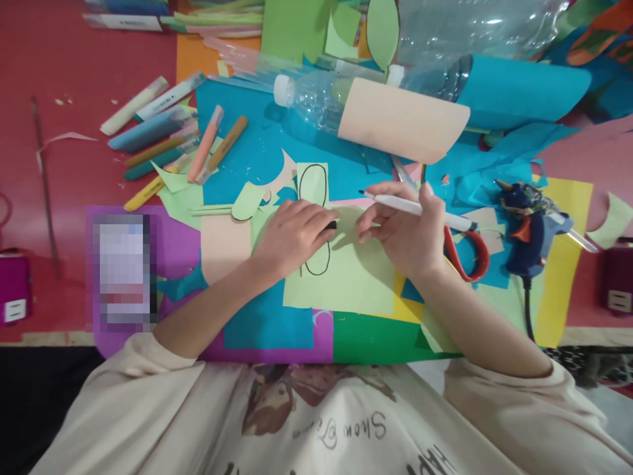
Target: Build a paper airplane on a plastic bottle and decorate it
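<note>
My right hand (408, 231) holds a white marker (403, 203) between thumb and fingers, its dark tip bare and pointing left, raised above the paper. My left hand (297, 234) rests on a light green sheet (356, 284), its fingers bent around a small black cap (330, 225). Under and beyond that hand lies a light green strip (313, 170) with a black oval outline. A second rounded outline shows on the sheet below the fingers; my left hand hides the part between. Red-handled scissors (482, 257) lie beside my right hand, partly covered.
A glue gun (529, 241) lies at the right. Plastic bottles, one wrapped in peach paper (403, 119), another in blue paper (524, 89), lie at the back. Several markers (153, 128) are at the left, near a blurred phone (123, 270). Paper scraps cover the blue sheet (237, 171).
</note>
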`<control>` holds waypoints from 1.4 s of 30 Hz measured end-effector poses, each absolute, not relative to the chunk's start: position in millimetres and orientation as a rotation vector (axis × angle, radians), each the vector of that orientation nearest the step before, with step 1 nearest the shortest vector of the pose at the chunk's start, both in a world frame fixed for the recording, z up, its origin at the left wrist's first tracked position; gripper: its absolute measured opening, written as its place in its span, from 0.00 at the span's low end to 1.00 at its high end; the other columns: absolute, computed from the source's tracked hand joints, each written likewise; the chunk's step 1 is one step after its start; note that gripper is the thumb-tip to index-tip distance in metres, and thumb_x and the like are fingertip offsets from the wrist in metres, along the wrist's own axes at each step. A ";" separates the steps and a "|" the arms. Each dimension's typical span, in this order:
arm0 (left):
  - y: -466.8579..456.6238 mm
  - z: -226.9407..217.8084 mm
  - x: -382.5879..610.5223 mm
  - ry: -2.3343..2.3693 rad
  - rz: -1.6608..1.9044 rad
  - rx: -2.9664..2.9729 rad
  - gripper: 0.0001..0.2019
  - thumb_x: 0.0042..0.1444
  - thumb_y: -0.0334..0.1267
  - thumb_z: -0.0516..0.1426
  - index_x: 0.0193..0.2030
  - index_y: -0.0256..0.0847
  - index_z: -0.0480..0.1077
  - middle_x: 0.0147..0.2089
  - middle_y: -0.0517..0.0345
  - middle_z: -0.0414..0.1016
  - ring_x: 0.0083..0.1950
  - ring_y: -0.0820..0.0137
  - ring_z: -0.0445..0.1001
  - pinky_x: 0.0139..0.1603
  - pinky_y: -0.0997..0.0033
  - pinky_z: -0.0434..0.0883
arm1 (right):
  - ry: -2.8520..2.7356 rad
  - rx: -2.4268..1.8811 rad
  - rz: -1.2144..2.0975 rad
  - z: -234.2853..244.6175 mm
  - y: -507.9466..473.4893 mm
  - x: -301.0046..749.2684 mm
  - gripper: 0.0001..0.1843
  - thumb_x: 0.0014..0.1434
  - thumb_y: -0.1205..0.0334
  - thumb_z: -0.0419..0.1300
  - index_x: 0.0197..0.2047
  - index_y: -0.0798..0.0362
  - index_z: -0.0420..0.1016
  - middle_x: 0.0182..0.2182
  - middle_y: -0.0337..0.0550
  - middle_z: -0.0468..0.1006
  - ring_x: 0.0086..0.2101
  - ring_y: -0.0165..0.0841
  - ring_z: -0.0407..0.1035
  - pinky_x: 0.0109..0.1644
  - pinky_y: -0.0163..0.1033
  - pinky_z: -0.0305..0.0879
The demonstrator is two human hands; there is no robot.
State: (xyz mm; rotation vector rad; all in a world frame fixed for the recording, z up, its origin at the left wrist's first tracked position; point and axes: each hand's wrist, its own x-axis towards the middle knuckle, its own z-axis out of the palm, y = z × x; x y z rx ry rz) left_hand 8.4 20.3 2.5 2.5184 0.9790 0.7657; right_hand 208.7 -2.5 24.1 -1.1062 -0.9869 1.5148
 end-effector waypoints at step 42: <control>5.1 9.3 7.6 0.947 1.136 2.019 0.10 0.61 0.43 0.61 0.48 0.47 0.74 0.45 0.61 0.83 0.43 0.70 0.83 0.47 0.72 0.79 | -0.748 -0.956 1.774 12.5 -14.6 193.3 0.13 0.49 0.54 0.72 0.25 0.51 0.75 0.24 0.37 0.80 0.23 0.27 0.73 0.29 0.34 0.73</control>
